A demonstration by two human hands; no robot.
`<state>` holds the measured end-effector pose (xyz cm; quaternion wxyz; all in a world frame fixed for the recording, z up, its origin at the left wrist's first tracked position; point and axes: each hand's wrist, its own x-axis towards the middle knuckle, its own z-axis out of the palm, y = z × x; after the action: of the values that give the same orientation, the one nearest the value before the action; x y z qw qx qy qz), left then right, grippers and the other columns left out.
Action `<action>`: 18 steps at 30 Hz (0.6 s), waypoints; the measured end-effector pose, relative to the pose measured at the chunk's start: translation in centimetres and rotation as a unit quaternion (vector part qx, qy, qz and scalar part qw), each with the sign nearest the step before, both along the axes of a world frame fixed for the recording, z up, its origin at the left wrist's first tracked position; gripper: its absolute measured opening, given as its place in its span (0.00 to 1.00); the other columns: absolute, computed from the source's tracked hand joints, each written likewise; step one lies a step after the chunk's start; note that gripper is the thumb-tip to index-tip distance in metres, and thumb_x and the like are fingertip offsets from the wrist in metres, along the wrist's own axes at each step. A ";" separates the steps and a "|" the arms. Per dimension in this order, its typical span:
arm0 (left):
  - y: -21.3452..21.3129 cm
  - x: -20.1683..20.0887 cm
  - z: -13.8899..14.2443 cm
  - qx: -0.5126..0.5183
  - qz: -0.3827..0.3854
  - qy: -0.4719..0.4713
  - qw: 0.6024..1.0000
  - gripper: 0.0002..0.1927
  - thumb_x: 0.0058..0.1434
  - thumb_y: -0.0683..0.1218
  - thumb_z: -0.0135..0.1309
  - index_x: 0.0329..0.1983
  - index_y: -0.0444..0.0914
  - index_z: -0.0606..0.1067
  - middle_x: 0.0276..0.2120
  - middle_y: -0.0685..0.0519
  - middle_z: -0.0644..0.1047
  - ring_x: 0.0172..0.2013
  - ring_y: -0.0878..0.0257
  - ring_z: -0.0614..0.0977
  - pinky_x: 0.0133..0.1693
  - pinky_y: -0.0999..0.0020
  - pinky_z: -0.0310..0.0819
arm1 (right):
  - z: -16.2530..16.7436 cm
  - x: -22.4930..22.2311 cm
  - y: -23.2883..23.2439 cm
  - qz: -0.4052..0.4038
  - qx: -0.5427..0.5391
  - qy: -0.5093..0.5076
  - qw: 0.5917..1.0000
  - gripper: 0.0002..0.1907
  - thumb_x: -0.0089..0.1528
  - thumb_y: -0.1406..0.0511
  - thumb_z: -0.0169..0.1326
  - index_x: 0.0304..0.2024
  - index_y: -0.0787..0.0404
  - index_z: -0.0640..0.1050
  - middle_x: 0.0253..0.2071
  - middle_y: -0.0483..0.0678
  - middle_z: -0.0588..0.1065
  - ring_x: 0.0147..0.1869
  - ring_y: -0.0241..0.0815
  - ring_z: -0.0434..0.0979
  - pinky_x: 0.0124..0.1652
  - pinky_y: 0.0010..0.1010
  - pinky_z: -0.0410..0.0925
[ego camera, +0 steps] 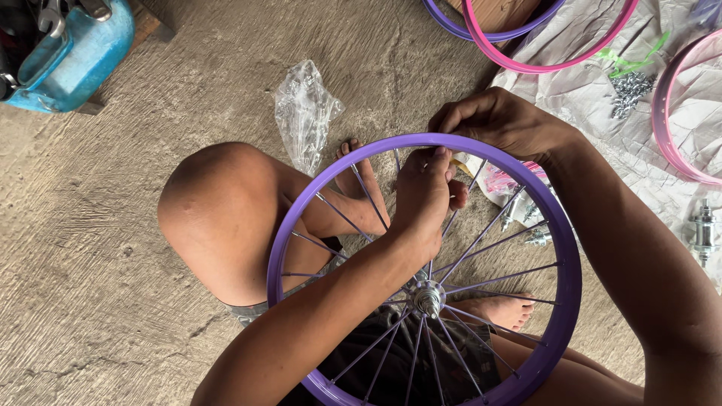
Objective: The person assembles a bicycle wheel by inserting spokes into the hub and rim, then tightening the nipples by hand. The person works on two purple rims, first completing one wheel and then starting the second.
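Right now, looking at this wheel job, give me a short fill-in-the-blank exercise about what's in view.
1. Both hands work at the top of a wheel rim coloured ____.
2. The left hand reaches through the ____ from inside the rim, while the right hand grips it from outside.
3. On the floor beyond the knee lies a crumpled clear ____ bag.
4. The container at top left is ____.

Missing words: purple; spokes; plastic; blue

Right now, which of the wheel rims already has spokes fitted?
The purple rim over the person's lap, held by both hands; its spokes meet at a metal hub. The pink rims and other purple rim are bare.
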<state>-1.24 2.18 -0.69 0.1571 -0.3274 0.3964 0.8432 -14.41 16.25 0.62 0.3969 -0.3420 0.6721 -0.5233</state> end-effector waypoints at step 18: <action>-0.7 -0.3 0.5 0.019 -0.014 -0.030 0.999 0.12 0.73 0.53 0.43 0.42 0.42 0.72 0.28 0.57 0.74 0.19 0.70 0.74 0.23 0.74 0.69 | -0.3 0.8 -0.2 -0.079 0.039 -0.042 0.995 0.15 0.67 0.63 0.53 0.53 0.63 0.79 0.47 0.47 0.81 0.52 0.37 0.81 0.53 0.30 0.74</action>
<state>-1.54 1.52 -0.22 0.1873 -0.3443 0.3795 0.8381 -13.60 16.05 0.31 0.3951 -0.2501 0.6998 -0.5400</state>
